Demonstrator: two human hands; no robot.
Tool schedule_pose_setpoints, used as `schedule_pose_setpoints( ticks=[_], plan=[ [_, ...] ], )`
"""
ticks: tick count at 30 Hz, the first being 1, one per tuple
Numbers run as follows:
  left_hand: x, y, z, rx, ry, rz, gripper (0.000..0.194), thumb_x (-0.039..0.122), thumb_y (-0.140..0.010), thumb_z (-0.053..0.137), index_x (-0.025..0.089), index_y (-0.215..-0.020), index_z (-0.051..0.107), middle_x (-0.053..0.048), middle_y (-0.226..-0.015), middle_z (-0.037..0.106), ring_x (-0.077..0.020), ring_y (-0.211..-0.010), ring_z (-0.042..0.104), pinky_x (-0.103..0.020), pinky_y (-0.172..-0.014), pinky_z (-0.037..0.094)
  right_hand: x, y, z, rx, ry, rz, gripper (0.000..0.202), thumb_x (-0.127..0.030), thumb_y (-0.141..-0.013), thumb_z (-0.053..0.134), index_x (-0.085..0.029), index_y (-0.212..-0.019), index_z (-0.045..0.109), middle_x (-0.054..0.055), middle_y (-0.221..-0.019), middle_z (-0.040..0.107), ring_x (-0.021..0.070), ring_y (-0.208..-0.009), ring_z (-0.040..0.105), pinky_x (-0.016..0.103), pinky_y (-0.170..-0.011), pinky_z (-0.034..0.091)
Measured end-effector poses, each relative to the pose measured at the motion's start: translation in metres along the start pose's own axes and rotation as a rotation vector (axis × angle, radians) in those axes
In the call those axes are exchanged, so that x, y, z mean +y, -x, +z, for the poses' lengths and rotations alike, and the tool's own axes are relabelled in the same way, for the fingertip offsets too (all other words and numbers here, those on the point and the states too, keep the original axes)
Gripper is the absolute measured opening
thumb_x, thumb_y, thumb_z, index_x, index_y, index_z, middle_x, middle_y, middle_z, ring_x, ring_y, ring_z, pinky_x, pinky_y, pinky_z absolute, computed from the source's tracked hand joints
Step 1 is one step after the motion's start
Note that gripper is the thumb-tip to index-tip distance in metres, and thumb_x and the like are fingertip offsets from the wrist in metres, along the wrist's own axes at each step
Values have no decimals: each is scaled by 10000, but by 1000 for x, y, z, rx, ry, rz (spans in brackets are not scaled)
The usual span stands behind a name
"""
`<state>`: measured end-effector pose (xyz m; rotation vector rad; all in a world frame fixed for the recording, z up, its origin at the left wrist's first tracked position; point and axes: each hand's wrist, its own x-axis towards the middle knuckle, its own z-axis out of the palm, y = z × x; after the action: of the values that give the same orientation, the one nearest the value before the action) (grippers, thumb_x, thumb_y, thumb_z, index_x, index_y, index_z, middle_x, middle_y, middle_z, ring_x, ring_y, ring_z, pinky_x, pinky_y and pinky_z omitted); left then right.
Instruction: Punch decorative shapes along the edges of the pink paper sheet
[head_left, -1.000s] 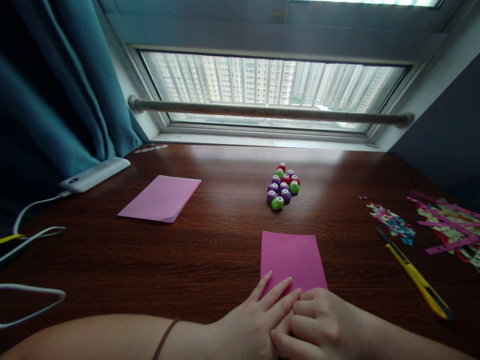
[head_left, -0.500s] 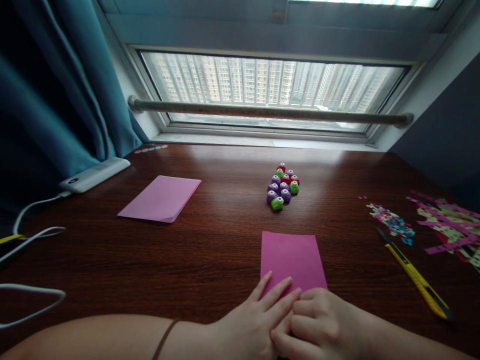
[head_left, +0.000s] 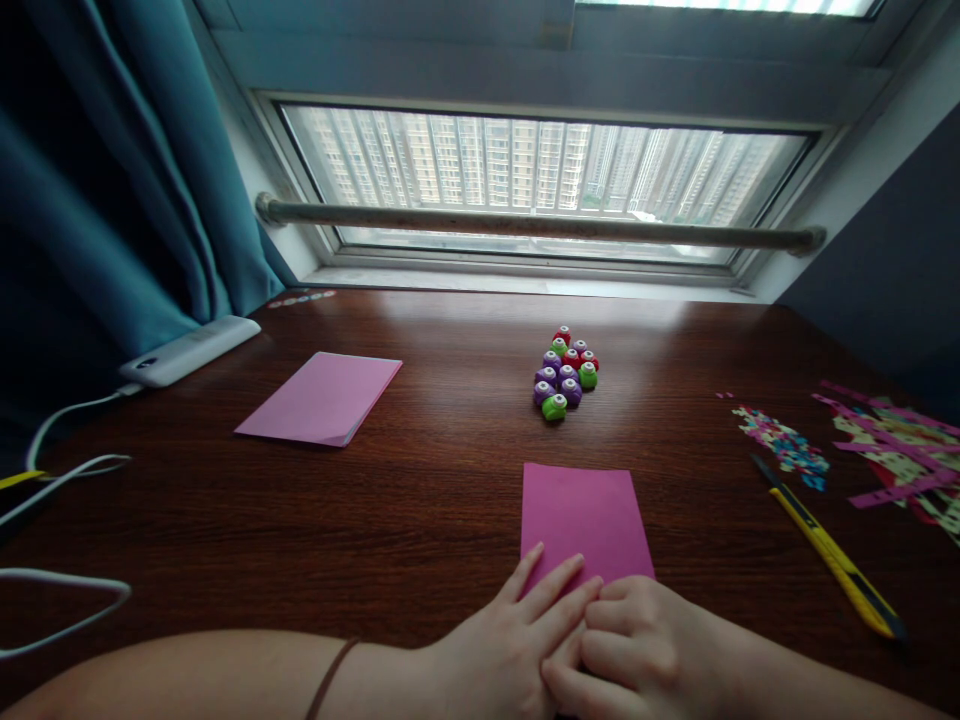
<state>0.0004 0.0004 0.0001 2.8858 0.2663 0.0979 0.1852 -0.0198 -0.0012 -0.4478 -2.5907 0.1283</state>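
A magenta sheet of paper (head_left: 585, 515) lies flat on the dark wooden table, its near part covered by my hands. Spread fingers of my left hand (head_left: 517, 635) rest on its lower left area. Beside it and touching it, my right hand (head_left: 637, 645) is closed, knuckles up, over the sheet's lower right. Whatever its curled fingers hold, if anything, is hidden beneath them. Farther off stands a cluster of purple, green and red craft punches (head_left: 568, 378). A yellow utility knife (head_left: 832, 555) with its blade out lies to the right.
Lighter pink sheets (head_left: 322, 398) are stacked on the left. A white power strip (head_left: 191, 350) with a looping white cable (head_left: 67, 575) sits near the curtain. Small colourful paper cutouts (head_left: 784, 445) and punched paper strips (head_left: 896, 445) lie at right. A window bar (head_left: 525, 222) crosses behind the table.
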Motion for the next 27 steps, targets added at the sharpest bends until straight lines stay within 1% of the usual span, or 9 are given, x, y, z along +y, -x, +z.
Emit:
schedule_pose_setpoints(
  ticks=[3,10,16,22,27],
  plan=[
    [1,0,-1,-20,-16,4,354,281,-904,433,135,-1219,501,-139,-1365,396,-321,-1285,319,-522,-1017,322,0,0,1,5,5,-1,132,-85,-798,455,-140,-734,556,-23,-531,468,108,-490,377,256,-491,301],
    [0,1,1,18,-31,4,367,295,-894,451,136,-1221,498,-135,-1357,410,-306,-1281,333,-499,-1025,320,1,0,1,-1,-1,0,146,-86,-809,439,-138,-750,562,-22,-539,471,106,-494,383,253,-486,302],
    [0,2,2,19,-4,2,377,281,-877,484,154,-1232,488,-130,-1365,401,-303,-1293,310,-496,-1039,297,1,0,2,12,11,-4,165,-96,-832,416,-142,-754,553,-23,-536,461,106,-492,377,250,-495,297],
    [0,0,-2,-37,50,-7,396,303,-879,478,136,-1238,482,-151,-1378,373,-336,-1293,296,-535,-1029,293,1,0,2,33,2,-6,175,-84,-822,414,-134,-758,569,-20,-530,462,107,-491,375,250,-494,292],
    [2,1,-1,7,30,-15,385,289,-890,465,154,-1251,471,-126,-1373,389,-317,-1292,307,-511,-1040,294,1,-1,1,29,6,-10,151,-84,-808,441,-135,-748,570,-23,-529,465,108,-487,376,253,-484,298]
  ],
)
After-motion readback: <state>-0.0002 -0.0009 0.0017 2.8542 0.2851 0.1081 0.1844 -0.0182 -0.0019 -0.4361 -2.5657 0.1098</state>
